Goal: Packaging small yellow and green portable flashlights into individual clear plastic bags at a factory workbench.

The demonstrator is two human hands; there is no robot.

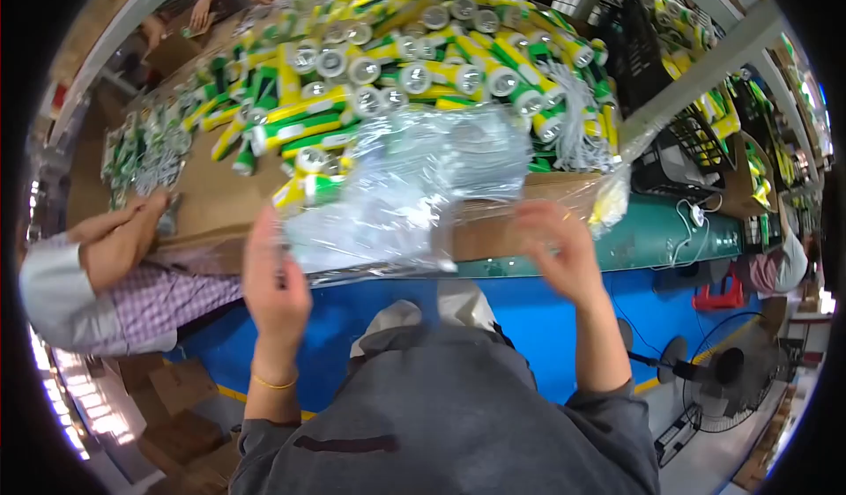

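A heap of yellow and green flashlights (414, 76) with clear round lenses covers the cardboard-topped table. Before me, a stack of clear plastic bags (480, 151) lies against the heap, and more clear film (370, 230) spreads toward the table's front edge. At the left edge of this film is my left hand (278, 288), fingers stretched upward and thumb apart; whether it touches the film I cannot tell. My right hand (564, 253) hovers over the front edge right of the film, its fingers loosely bent and somewhat blurred, nothing visible in them.
White cords (577, 120) hang in a bundle beside the heap. Bagged flashlights (145, 156) lie at far left, near a co-worker's arms (123, 239). Other hands (207, 6) work at the back. Black crates (674, 160) and a metal post (705, 63) stand right; a fan (727, 367) is behind them.
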